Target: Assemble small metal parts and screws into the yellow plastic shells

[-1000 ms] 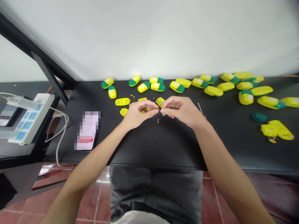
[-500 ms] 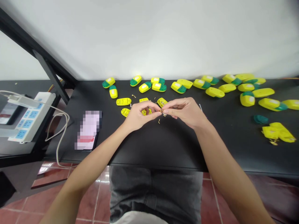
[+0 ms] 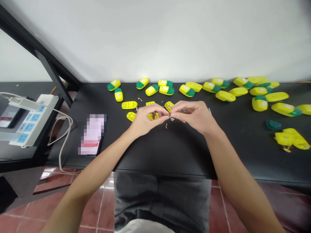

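The left hand (image 3: 147, 119) and right hand (image 3: 193, 116) pinch a tiny brass-coloured piece (image 3: 169, 114) mid-frame; left of centre, an open yellow shell (image 3: 129, 105) faces up, its contents too small to make out.

Along the far edge of the black table (image 3: 155, 152) run white-patched casings (image 3: 166, 91) in yellow and dark green, with bright yellow open shells (image 3: 129, 105) and gold-coloured bits (image 3: 166, 125) nearer its middle, a teal-green piece (image 3: 273, 125) toward its right end, and pale-lined red floor tiles (image 3: 93, 208) below its near edge.
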Tool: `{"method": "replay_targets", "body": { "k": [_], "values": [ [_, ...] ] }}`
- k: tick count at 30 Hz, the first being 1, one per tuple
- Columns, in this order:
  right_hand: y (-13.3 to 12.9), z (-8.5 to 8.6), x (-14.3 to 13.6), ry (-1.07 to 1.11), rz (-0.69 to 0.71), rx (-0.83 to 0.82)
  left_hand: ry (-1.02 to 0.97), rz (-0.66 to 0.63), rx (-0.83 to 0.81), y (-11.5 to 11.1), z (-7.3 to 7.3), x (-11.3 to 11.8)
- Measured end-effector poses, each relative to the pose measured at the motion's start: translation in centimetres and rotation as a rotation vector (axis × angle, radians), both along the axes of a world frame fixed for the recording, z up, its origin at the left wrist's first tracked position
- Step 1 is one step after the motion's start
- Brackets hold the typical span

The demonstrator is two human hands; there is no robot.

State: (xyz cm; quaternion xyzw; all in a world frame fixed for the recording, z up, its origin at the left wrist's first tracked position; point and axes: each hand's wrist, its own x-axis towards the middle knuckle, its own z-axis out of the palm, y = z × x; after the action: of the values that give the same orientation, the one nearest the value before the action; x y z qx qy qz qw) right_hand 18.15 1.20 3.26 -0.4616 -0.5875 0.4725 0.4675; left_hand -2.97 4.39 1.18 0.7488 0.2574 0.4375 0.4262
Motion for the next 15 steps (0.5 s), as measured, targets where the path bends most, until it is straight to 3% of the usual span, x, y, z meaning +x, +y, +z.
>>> {"method": "replay_targets", "body": {
  "k": [15],
  "values": [
    [-0.01, 0.03, 0.08, -0.039, 0.022, -0.054, 0.029, 0.02, 0.042, -0.08, -0.45, 0.1]
  ]
}}
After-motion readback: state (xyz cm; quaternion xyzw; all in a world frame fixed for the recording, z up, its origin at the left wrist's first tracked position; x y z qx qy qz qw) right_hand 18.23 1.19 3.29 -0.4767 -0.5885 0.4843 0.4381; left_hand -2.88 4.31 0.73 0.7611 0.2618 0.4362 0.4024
